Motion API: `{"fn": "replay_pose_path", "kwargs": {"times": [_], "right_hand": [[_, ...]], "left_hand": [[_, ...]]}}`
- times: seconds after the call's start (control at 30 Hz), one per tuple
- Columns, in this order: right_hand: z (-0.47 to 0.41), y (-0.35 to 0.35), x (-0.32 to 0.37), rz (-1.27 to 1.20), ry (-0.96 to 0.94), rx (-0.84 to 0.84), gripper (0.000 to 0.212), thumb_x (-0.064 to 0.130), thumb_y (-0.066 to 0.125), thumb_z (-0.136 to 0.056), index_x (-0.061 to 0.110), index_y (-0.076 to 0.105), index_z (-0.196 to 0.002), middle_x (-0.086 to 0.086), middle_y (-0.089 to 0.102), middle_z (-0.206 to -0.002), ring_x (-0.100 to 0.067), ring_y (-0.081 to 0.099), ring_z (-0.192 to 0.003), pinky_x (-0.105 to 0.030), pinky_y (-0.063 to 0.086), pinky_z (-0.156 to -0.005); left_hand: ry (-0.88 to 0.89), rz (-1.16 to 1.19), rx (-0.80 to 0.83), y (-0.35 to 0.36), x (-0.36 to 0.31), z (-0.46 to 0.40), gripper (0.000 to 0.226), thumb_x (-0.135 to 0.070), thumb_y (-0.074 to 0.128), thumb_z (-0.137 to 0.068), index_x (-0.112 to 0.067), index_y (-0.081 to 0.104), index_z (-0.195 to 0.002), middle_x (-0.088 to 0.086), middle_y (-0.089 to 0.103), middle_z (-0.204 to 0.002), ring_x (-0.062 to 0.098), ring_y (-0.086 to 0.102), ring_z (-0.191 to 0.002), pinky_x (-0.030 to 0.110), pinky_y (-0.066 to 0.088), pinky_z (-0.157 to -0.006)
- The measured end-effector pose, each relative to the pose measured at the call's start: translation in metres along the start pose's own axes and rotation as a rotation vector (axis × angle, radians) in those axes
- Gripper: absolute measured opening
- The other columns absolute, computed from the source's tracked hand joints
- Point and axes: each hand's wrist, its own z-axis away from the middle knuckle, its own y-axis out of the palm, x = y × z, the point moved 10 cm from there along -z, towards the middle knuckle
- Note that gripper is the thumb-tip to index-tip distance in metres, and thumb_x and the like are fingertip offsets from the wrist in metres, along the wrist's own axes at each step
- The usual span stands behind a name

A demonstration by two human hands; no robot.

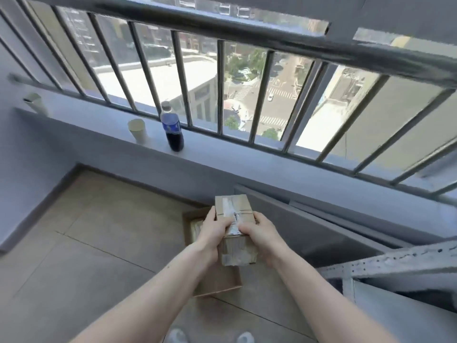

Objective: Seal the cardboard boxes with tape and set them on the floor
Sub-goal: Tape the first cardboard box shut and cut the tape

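1. My left grip (pixel 212 229) and my right grip (pixel 259 231) both hold the small taped box (pixel 233 206), fingers curled round its sides.
2. The box is up in the air, above an open box (pixel 217 280) on the floor (pixel 99 231).
3. Far left, a bottle (pixel 172 127) and a cup (pixel 137 131) stand on the ledge (pixel 222 154).

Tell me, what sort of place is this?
Probably a high-rise balcony or window ledge area: a metal railing overlooks streets far below, with a concrete ledge holding a soda bottle, and a tiled floor.

Both arms outstretched, left hand (pixel 210 231) and right hand (pixel 259 231) with fingers curled, close together.
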Motion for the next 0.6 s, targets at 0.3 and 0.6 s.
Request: {"fn": "replay_pose_path", "kwargs": {"times": [0.3, 0.6], "right_hand": [[-0.157, 0.044, -0.162, 0.145, 0.089, -0.057, 0.040, 0.035, 0.066, -0.090, 0.014, 0.052, -0.121, 0.005, 0.062, -0.109, -0.011, 0.062, -0.099, -0.029, 0.051, -0.081], [-0.289, 0.104, -0.311, 0.244, 0.145, -0.060, 0.047, 0.050, 0.053, -0.095, 0.033, 0.048, -0.138, -0.009, 0.057, -0.136, -0.028, 0.048, -0.128, -0.040, 0.038, -0.110]], "left_hand": [[-0.055, -0.114, -0.080, -0.069, 0.134, -0.171, 0.036, 0.005, 0.047, -0.095, -0.013, 0.060, -0.123, 0.014, 0.073, -0.109, 0.024, 0.070, -0.085, 0.029, 0.057, -0.061], [-0.014, -0.161, -0.075, -0.131, 0.248, -0.312, 0.027, -0.006, 0.056, -0.100, -0.032, 0.061, -0.107, 0.005, 0.075, -0.105, 0.025, 0.071, -0.095, 0.030, 0.056, -0.071]]}}
